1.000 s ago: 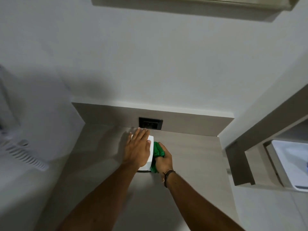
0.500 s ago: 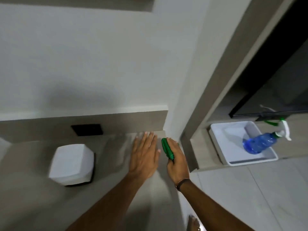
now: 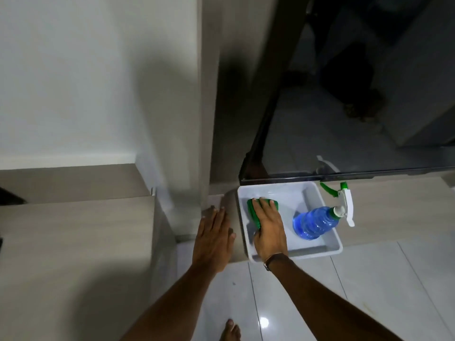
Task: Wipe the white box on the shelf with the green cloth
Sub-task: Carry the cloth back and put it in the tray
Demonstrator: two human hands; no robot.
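The right hand (image 3: 269, 230) lies palm down inside a white tray (image 3: 312, 254), its fingers (image 3: 264, 207) stretched forward and close together, pressing a green cloth (image 3: 252, 212) against the tray's floor. The cloth shows at the fingertips and along the thumb side of the hand; whether the thumb grips it from below cannot be told. A dark band circles the right wrist, and the forearm reaches in from the lower right.

The left hand (image 3: 213, 239) hovers flat, palm down, just left of the tray, fingers straight and held nearly together, holding nothing. Its fingertips are near the foot of a grey wall corner (image 3: 209, 119).

A blue spray bottle (image 3: 317, 221) with a white and green trigger lies tilted in the tray's right half, apart from the right hand. The tray sits on a low wooden ledge (image 3: 394, 212). The white box is out of view. A bare foot (image 3: 230, 332) stands on the glossy floor tiles (image 3: 369, 279).
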